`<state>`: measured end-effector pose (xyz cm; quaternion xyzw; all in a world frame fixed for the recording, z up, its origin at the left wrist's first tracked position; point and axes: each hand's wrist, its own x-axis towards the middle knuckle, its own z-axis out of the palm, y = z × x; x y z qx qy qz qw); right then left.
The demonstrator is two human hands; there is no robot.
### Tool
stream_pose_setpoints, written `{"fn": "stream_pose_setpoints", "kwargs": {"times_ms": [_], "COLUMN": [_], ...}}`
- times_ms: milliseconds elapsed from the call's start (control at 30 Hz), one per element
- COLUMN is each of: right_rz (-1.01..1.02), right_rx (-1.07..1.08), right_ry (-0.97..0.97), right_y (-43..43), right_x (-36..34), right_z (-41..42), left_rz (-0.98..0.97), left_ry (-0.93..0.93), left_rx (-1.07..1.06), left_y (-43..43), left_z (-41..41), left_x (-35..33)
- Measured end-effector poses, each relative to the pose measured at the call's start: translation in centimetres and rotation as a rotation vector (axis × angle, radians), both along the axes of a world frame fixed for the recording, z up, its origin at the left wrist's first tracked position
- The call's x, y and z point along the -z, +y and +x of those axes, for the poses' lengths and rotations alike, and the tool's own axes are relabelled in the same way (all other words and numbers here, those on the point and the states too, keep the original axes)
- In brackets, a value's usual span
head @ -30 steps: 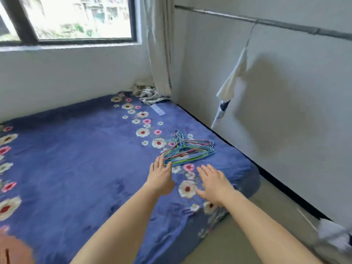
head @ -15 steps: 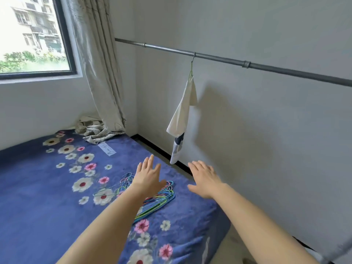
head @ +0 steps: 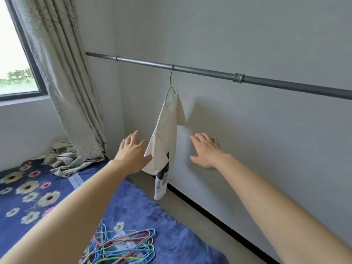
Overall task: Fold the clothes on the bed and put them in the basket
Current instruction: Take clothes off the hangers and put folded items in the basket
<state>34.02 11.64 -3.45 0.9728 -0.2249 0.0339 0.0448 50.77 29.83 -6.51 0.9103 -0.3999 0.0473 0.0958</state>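
1. The shirt (head: pixel 167 130) is cream with a dark print low on the front. It hangs edge-on from a green wire hanger (head: pixel 170 80) hooked over the grey rail (head: pixel 209 72) on the right wall, beyond the far right edge of the bed (head: pixel 133 204). It is not on the bed, and no basket is in view.
2. Your left hand (head: pixel 131 151) has straight, spread fingers and holds nothing. The thumb lies at the shirt's left edge; whether it touches cannot be told.
3. Your right hand (head: pixel 207 151) is likewise spread and empty, to the right of the shirt and apart from it.
4. Handling, as judged: the cloth looks thin, light and limp, so it will sag and swing rather than slip. Take hold at the shoulders beside the hanger's neck, or lift the hook off the rail while your other hand steadies the body.
5. Writing: the shirt's print shows blocks but no legible letters. A pale tag (head: pixel 76 181) on the bed cover bears marks too small to read.
6. Loose coloured hangers (head: pixel 123 244) lie near you on the bed.
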Motion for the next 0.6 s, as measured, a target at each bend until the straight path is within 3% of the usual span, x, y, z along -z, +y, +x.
{"fn": "stream_pose_setpoints", "kwargs": {"times_ms": [200, 367, 600], "right_rz": [-0.069, -0.287, -0.438], "right_rx": [-0.062, -0.15, -0.192], "right_ry": [-0.064, -0.167, -0.271], "right_y": [-11.3, -19.4, -25.2], "right_x": [-5.1, -10.2, -14.6], "right_z": [5.3, 10.5, 17.8], "left_rz": [-0.093, -0.136, -0.134], "left_ry": [0.064, 0.086, 0.076], "left_rx": [-0.098, -0.13, -0.231], "left_y": [-10.1, -17.4, -21.4], "left_z": [4.0, 6.3, 9.2], "left_x": [-2.7, -3.7, -3.0]}}
